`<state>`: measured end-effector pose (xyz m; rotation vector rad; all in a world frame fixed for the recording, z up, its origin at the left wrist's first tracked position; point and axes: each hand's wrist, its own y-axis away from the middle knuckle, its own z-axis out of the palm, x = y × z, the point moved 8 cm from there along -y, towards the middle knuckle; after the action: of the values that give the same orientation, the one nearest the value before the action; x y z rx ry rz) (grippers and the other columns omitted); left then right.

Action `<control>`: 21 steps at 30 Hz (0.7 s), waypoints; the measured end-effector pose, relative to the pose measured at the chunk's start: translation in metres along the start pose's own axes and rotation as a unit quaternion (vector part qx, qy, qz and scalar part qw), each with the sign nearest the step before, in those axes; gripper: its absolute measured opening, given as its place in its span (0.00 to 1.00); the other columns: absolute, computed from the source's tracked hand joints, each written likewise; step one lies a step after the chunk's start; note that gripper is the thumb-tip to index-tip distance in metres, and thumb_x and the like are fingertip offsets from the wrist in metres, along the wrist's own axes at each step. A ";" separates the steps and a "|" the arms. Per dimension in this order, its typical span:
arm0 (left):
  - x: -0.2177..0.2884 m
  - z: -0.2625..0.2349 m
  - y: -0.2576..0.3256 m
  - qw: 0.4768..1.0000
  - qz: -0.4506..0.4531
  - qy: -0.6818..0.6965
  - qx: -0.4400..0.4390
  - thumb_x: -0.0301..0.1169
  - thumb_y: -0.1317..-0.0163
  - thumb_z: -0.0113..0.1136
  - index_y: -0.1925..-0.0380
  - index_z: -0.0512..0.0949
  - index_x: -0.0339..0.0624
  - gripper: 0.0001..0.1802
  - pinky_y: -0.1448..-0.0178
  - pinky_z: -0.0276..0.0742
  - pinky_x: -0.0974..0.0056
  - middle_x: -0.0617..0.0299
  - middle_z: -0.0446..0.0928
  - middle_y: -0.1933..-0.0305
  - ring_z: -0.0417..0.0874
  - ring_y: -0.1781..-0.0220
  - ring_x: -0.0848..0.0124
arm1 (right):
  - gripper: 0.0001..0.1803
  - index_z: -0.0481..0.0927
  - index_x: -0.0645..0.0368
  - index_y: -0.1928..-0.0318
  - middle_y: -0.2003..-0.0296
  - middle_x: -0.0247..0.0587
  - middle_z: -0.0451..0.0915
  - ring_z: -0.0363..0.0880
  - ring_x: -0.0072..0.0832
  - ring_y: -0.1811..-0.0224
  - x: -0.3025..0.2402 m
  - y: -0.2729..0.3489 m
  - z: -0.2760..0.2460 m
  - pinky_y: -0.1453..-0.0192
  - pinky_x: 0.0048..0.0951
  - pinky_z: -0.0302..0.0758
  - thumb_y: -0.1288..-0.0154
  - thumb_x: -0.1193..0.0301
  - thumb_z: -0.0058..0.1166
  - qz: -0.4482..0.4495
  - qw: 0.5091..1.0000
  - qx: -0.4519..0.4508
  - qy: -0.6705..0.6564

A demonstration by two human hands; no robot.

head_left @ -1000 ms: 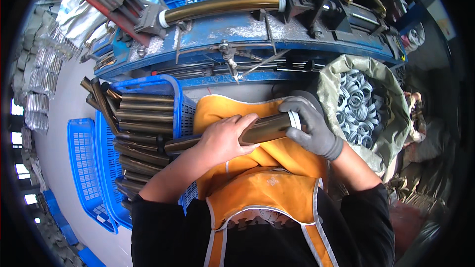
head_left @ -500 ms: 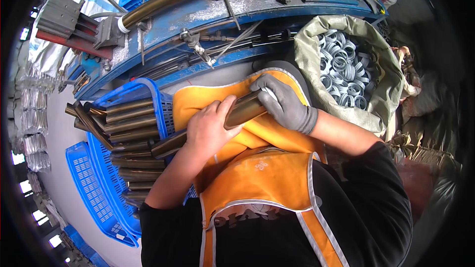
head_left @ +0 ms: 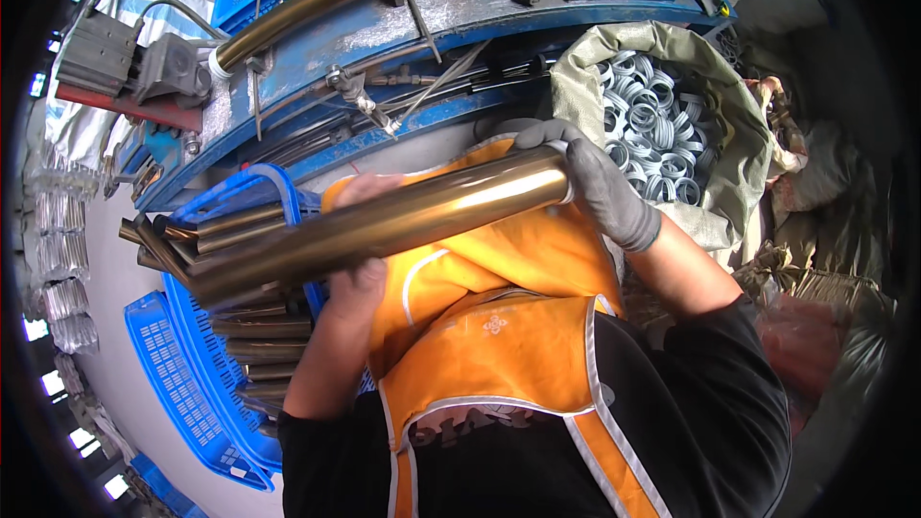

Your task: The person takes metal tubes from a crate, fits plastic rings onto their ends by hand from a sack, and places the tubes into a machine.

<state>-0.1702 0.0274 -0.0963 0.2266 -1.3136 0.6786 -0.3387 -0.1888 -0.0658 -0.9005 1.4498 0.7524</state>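
A shiny bronze-coloured metal tube (head_left: 413,216) is held at a slant across my lap, its right end higher than its left. My bare left hand (head_left: 361,282) grips it near the middle from beneath, thumb on the near side and blurred fingers on the far side. My right hand (head_left: 614,190), in a grey glove, is closed around the tube's right end. A pale ring (head_left: 568,194) shows partly at that end, mostly hidden by the glove. The tube's left end reaches over a blue basket (head_left: 271,176) of similar tubes (head_left: 264,350).
Ahead stands a blue workbench (head_left: 297,96) with a clamping machine (head_left: 173,67) bearing another bronze tube (head_left: 321,5) with pale end rings. At the right, an open woven sack (head_left: 576,86) holds many pale grey rings (head_left: 652,120). Another blue basket (head_left: 177,374) lies left on the floor.
The tube has come up off the basket side and closer to me, with much more of its length showing. My right hand has shifted right with its end, where a pale ring now shows.
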 end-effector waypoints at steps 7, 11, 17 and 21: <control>0.096 -0.066 -0.038 0.967 0.130 -0.161 0.151 0.34 0.43 0.69 0.34 0.58 0.33 0.41 0.31 0.69 0.52 0.48 0.76 0.47 0.77 0.42 0.58 | 0.22 0.79 0.57 0.49 0.51 0.54 0.77 0.79 0.50 0.51 0.057 0.005 -0.136 0.51 0.46 0.78 0.45 0.67 0.66 0.024 0.769 0.042 0.638; 0.101 -0.079 -0.032 0.874 0.005 -0.448 0.187 0.29 0.48 0.74 0.40 0.70 0.33 0.35 0.42 0.76 0.58 0.53 0.79 0.51 0.81 0.51 0.64 | 0.14 0.86 0.53 0.68 0.64 0.50 0.83 0.83 0.47 0.61 0.155 0.043 -0.189 0.59 0.50 0.79 0.41 0.56 0.59 0.108 0.716 -0.063 0.687; 0.074 -0.049 -0.025 0.815 -0.079 -0.574 0.007 0.35 0.52 0.75 0.43 0.73 0.42 0.35 0.45 0.78 0.51 0.46 0.81 0.50 0.81 0.48 0.46 | 0.15 0.83 0.62 0.59 0.61 0.50 0.84 0.84 0.43 0.56 0.134 0.039 -0.193 0.53 0.42 0.80 0.35 0.61 0.60 0.099 0.832 0.034 0.544; 0.058 -0.040 -0.022 0.805 -0.095 -0.585 -0.030 0.37 0.52 0.74 0.43 0.74 0.42 0.35 0.45 0.79 0.52 0.46 0.81 0.50 0.82 0.48 0.48 | 0.20 0.75 0.61 0.42 0.53 0.36 0.81 0.80 0.25 0.48 0.110 0.013 -0.178 0.46 0.31 0.79 0.24 0.61 0.51 0.137 0.970 0.129 -0.152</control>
<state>-0.1195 0.0498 -0.0479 0.8023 -2.4467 0.2710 -0.4369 -0.3474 -0.1619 -0.3697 1.3697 0.8422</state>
